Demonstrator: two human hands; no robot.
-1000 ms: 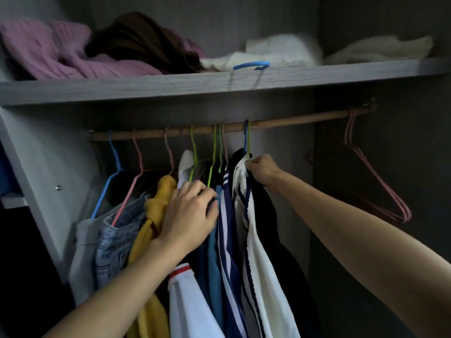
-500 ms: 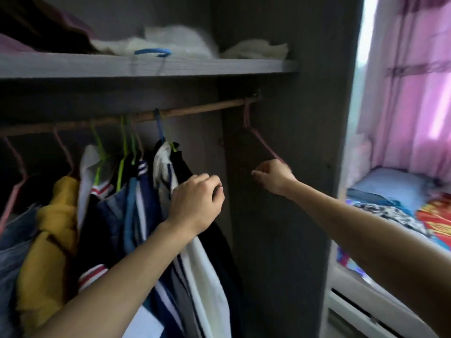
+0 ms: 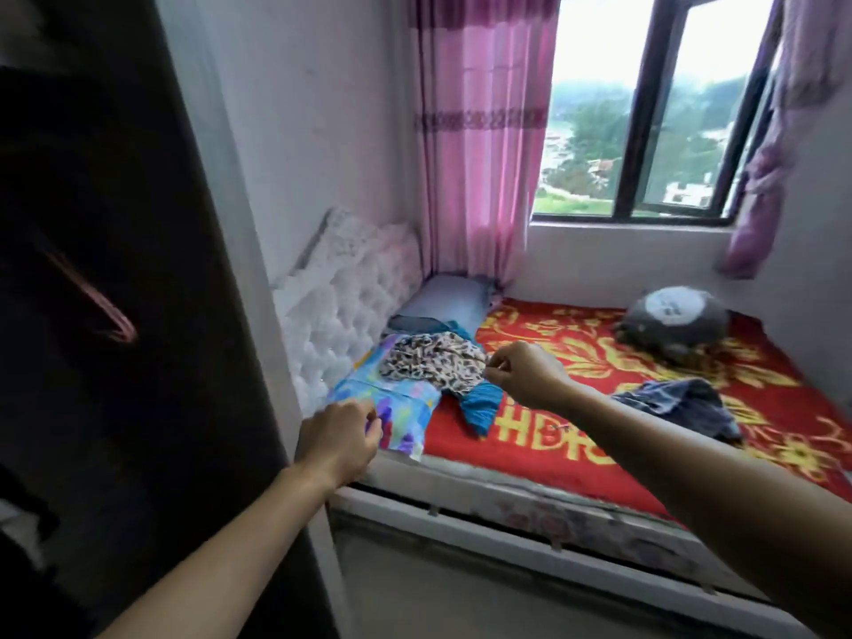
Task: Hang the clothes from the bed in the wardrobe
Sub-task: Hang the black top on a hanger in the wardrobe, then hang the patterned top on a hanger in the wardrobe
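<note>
Two hands [image 3: 336, 435], two pillows [image 3: 396, 410], two curtains [image 3: 479, 145], one hanger [image 3: 99, 306] (pink).

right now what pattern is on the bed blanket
Red blanket with yellow flowers; head view.

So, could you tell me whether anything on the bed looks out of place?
Yes: a patterned garment and a teal garment lie crumpled near the pillow, and a dark denim garment sits bunched on the red blanket, all unhung.

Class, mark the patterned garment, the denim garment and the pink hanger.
patterned garment [image 3: 431, 362], head view, crumpled middle.
denim garment [image 3: 677, 403], head view, folded middle.
pink hanger [image 3: 92, 292], head view, wire arm.
</note>
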